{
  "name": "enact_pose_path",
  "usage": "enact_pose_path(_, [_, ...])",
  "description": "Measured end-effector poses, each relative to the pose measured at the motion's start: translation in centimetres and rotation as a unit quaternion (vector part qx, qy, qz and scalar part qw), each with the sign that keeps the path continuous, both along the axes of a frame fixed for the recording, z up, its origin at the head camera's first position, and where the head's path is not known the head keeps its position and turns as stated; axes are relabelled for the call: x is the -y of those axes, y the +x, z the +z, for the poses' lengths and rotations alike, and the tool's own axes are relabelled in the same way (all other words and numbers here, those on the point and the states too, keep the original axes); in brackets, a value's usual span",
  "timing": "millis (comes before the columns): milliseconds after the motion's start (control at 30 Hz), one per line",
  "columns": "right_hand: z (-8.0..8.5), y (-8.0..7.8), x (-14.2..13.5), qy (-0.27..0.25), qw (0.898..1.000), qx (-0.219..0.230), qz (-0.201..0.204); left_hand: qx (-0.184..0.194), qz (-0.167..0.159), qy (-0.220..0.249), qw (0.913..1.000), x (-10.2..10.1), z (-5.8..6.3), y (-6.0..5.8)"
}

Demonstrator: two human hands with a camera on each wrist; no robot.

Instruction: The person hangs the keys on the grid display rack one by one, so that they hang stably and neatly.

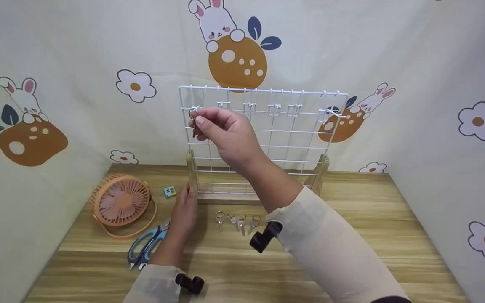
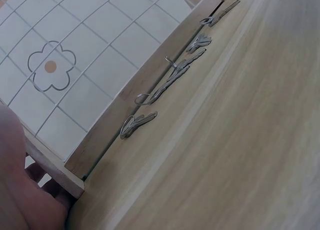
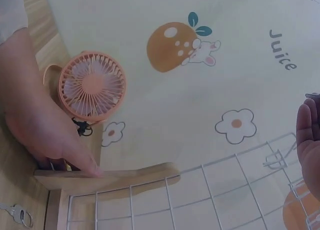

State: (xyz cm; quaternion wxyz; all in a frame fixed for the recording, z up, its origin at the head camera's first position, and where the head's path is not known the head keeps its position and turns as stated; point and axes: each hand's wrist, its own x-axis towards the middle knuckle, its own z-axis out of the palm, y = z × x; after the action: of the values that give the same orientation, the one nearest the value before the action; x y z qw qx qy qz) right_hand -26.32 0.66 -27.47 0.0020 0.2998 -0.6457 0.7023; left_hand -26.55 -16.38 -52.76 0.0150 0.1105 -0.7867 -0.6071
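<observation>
My right hand [image 1: 230, 136] pinches a key on a ring [image 1: 193, 114] between thumb and fingertips. It is up at the leftmost hook of a white wire grid rack [image 1: 267, 161], and the fingers hide part of the key. In the right wrist view only the edge of this hand [image 3: 311, 135] shows. Down at the table, my left hand [image 1: 185, 210] grips the wooden leg [image 2: 52, 172] at the rack's left end, with fingertips showing behind the wood. Several loose keys [image 1: 220, 219] with rings lie in a row before the rack's base.
More white hooks [image 1: 249, 108] hang along the grid's upper part. Left of the rack stand an orange fan [image 1: 122, 200] and a small blue-green box [image 1: 169, 192]. Blue-handled scissors [image 1: 141, 248] lie beside the left forearm. Printed cloth [image 1: 99, 46] surrounds the wooden table [image 1: 352, 252].
</observation>
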Motion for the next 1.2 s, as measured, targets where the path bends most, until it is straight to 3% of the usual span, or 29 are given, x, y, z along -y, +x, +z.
enact_pose_path(367, [-0.5,-0.5,0.5,-0.017,0.999,0.029,-0.021,-0.017,-0.001,-0.009,0.9998,0.2,-0.1,0.1])
enact_pose_path(700, [-2.3,-1.0,-0.1,0.005,0.998,0.022,-0.056,-0.036,-0.003,-0.002,0.9994,0.1,-0.4,0.0])
enact_pose_path(900, [-5.4,-0.7,-2.4,-0.003,0.996,0.040,-0.074,-0.045,-0.004,0.006,0.9989,-0.1,-0.3,-0.2])
enact_pose_path(1200, [-12.6,0.6,-7.8,0.036,0.992,0.080,-0.092,-0.031,0.005,0.009,0.9995,-0.1,-0.5,-0.1])
